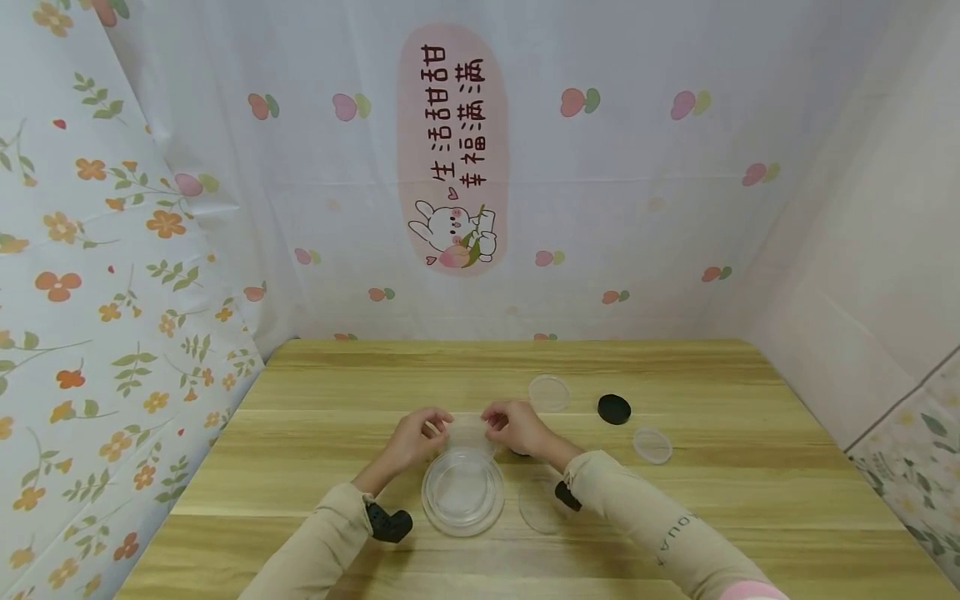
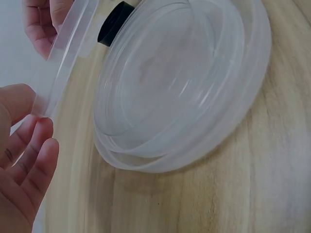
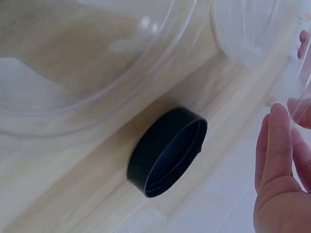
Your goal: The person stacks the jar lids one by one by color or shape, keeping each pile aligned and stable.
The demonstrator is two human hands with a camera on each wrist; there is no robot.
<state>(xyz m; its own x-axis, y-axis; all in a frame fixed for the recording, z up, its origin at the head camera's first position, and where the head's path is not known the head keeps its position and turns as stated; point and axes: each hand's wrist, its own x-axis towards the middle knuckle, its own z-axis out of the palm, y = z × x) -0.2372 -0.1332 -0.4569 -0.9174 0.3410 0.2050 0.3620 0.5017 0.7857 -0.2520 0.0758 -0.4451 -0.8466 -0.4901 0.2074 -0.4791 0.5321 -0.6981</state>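
A clear plastic lid [image 1: 467, 432] is held up on edge between both hands, above the far side of a stack of clear lids [image 1: 462, 492]. My left hand [image 1: 417, 437] pinches its left edge between thumb and fingertips, as the left wrist view shows on the lid [image 2: 65, 58]. At the opposite edge, my right hand [image 1: 519, 427] pinches the same lid. The stacked lids [image 2: 170, 82] lie on the wooden table, smaller ones on a larger one. A black screw cap [image 3: 165, 150] lies beneath the right hand, mostly hidden in the head view.
A large clear lid [image 1: 536, 508] lies right of the stack, partly under the right forearm. Farther right on the table [image 1: 720, 517] are a clear lid [image 1: 550, 392], a black cap [image 1: 614, 409] and a small clear lid [image 1: 652, 446]. Patterned curtains [image 1: 637, 208] stand behind.
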